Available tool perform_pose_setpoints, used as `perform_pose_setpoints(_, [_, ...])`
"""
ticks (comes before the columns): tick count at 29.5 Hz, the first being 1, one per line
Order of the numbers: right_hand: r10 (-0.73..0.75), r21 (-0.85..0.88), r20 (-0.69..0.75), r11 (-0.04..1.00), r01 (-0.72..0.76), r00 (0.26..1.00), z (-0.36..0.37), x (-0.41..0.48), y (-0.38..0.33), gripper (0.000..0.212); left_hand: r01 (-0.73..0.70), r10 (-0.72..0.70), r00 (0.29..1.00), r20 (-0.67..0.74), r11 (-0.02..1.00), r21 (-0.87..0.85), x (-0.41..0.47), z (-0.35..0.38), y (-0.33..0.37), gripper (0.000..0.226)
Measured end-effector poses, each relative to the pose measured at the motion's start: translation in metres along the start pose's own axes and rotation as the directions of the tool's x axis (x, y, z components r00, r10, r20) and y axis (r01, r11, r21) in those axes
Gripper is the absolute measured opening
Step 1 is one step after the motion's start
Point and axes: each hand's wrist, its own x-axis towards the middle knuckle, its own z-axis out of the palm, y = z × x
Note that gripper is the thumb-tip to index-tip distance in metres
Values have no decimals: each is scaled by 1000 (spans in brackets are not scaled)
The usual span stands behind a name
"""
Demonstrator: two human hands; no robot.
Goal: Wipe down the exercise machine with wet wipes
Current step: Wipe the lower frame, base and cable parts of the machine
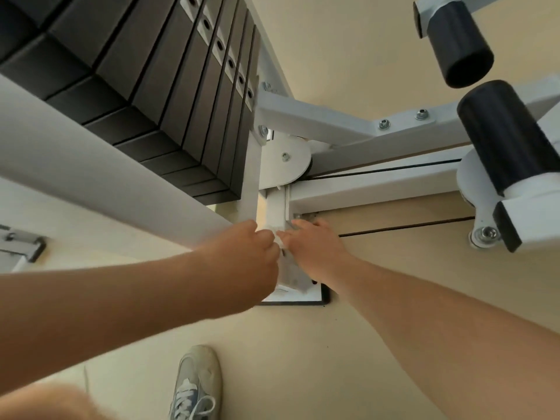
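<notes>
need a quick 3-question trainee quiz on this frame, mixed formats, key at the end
1. True or false: the left hand and right hand meet at the white frame post, low down by its base plate.
2. What shows white between the two hands? A) a wet wipe B) a spray bottle C) a sponge
3. Fill in: in the view, the black weight stack sits up and to the ___ of the hands.

Key: 1 true; 2 A; 3 left.
</notes>
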Motion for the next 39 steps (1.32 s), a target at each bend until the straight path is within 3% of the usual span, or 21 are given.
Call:
perform_pose_setpoints(1, [7,13,19,1000,-7,1000,-5,-2,0,47,26,-25,998,49,999,-21,2,-8,-3,21])
perform_pose_setpoints(4, [53,182,55,981,-63,997,-29,0,5,17,116,-115,993,25,990,-76,12,-14,-8,19])
perform_pose_setpoints(6, [104,392,83,911,-128,991,-46,5,14,25,235,-244,970,-21,951,-199,27,-12,-11,28])
perform_pose_setpoints(8, [166,591,116,781,-203,979,-58,6,26,34,360,-435,897,-74,819,-447,47,-11,-12,41])
perform_pose_setpoints(10, [188,753,176,607,-255,966,-65,0,35,31,430,-593,805,-26,613,-662,64,-8,-4,50])
perform_pose_setpoints(12, [208,857,226,422,-296,952,-66,-2,45,19,435,-657,754,25,470,-768,80,2,10,58])
perform_pose_setpoints(13, [238,872,227,381,-306,944,-64,0,49,19,426,-670,742,25,443,-789,86,6,14,65])
perform_pose_setpoints(16, [313,858,207,397,-325,927,-67,12,57,20,414,-716,698,13,388,-823,102,13,10,72])
perform_pose_setpoints(20, [413,772,144,522,-363,900,-73,13,58,16,424,-774,624,108,219,-879,99,10,-2,35])
perform_pose_setpoints(23, [514,777,115,486,-400,850,-61,10,57,21,437,-783,613,108,222,-872,94,11,-5,26])
perform_pose_setpoints(26, [628,850,79,363,-381,774,-41,12,59,16,499,-785,604,136,239,-833,99,12,-8,28])
perform_pose_setpoints(29, [658,899,74,281,-336,749,-26,15,56,19,538,-814,562,145,227,-812,106,13,-8,41])
perform_pose_setpoints(33, [586,913,76,285,-292,807,-14,12,38,23,553,-871,489,48,267,-789,108,17,4,57])
perform_pose_setpoints(36, [499,930,83,273,-247,863,-13,10,29,19,561,-801,582,137,274,-781,114,20,10,36])
perform_pose_setpoints(39, [401,898,115,349,-267,909,-16,8,29,24,608,-740,633,228,293,-738,124,16,9,24])
